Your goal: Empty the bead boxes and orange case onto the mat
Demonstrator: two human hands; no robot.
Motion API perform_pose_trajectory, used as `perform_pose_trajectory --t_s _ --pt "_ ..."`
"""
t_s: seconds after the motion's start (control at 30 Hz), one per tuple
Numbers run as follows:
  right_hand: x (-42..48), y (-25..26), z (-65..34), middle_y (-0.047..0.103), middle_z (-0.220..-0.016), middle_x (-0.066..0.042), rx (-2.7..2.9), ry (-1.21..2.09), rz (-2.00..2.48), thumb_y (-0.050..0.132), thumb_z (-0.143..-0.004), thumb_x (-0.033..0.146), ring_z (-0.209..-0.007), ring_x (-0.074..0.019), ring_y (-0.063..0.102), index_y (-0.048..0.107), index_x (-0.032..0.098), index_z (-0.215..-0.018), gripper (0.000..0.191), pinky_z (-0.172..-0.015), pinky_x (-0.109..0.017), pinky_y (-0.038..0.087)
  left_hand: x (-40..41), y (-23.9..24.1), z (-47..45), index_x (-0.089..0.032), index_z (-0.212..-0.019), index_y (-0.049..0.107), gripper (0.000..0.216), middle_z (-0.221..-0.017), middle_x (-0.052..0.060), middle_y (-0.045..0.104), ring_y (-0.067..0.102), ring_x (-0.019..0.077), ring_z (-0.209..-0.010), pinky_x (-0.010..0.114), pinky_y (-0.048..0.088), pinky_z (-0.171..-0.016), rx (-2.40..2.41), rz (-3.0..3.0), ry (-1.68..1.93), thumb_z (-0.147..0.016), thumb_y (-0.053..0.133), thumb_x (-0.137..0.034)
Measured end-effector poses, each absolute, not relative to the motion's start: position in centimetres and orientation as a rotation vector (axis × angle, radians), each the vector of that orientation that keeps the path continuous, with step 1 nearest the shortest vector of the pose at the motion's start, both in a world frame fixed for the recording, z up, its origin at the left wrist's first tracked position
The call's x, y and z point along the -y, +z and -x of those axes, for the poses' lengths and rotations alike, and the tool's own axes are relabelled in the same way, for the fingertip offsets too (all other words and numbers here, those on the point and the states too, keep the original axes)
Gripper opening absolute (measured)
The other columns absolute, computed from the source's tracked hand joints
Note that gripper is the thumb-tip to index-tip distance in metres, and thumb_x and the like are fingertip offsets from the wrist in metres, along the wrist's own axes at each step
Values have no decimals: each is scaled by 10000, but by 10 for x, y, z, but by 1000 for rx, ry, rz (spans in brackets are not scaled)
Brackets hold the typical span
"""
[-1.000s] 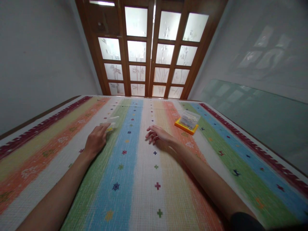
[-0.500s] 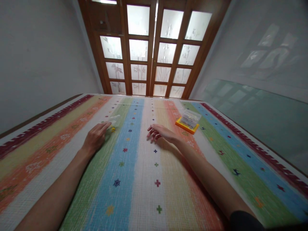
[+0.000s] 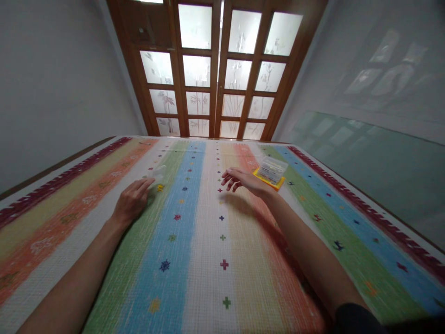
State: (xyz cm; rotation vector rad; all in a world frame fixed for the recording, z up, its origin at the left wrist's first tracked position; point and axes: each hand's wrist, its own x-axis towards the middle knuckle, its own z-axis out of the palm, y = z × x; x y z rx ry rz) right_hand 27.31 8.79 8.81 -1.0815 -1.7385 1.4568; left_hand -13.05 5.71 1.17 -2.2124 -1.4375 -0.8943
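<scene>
My left hand (image 3: 131, 200) rests on the striped cloth at the left, fingers stretched forward and close together; its thumb is hidden. Just past its fingertips lies a small clear plastic piece (image 3: 158, 172), possibly a lid or bag; I cannot tell whether they touch. Right of those fingertips is a small yellow thing (image 3: 160, 187), too small to name. My right hand (image 3: 239, 180) hovers above the cloth right of the middle, its fingers apart and holding nothing. Beyond its wrist stands an orange-yellow case (image 3: 278, 185) with a clear lid (image 3: 274, 169) raised and several thin items inside.
A tablecloth (image 3: 208, 260) with coloured stripes and small printed figures covers the table. Wooden doors (image 3: 216, 93) with frosted panes stand behind the far edge. White walls flank both sides, and a pale green glass panel (image 3: 368, 157) leans at the right.
My right hand has lifted and moved slightly right and away from me, toward the case. My left hand stays by the yellow thing. The whole view has shifted a little.
</scene>
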Motion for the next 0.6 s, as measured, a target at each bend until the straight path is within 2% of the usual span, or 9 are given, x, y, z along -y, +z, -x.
perform_pose_trajectory --t_s 0.1,0.2,0.3,0.4,0.53,0.6 --pt "-87 100 -282 733 -913 -96 1784 1282 1090 530 -952 414 -684 -149 651 634 174 -905 266 -571 -251 505 -52 16 133 -192 -1258 581 371 -1089 112 711 685 257 -1022 402 539 -941 1566 2115 -1021 -940 503 -368" --pt "-87 113 -300 734 -909 -89 1845 903 1134 558 -906 427 -757 -173 654 640 184 -848 263 -615 -271 513 -46 25 135 -164 -1292 544 499 -1000 93 702 688 257 -932 422 529 -930 1775 1971 -1075 -866 623 -412" --pt "-93 122 -327 726 -879 -84 1857 369 1253 597 -857 419 -816 -221 656 656 195 -815 235 -716 -349 529 -38 37 137 -152 -1332 510 614 -1050 99 694 686 251 -917 406 534 -900 2018 1842 -1067 -819 691 -438" --pt "-102 121 -361 730 -952 -106 1812 -20 1394 619 -834 406 -932 -285 662 682 207 -857 210 -871 -464 509 -33 46 143 -134 -1391 466 745 -1029 109 695 684 264 -901 394 547 -851 2247 1726 -961 -777 743 -454" --pt "-112 110 -401 707 -1133 -146 1857 -187 1593 684 -795 452 -1136 -365 611 694 219 -1014 320 -1016 -568 432 -31 51 156 -96 -1448 401 814 -985 120 699 681 279 -851 425 551 -803 2412 1744 -762 -825 663 -550" --pt "-115 101 -414 677 -1221 -169 1875 -165 1701 715 -764 498 -1199 -396 583 680 201 -1107 455 -1023 -588 429 -31 50 163 -67 -1404 455 767 -956 138 703 678 291 -818 427 551 -758 2421 1800 -666 -857 594 -586"
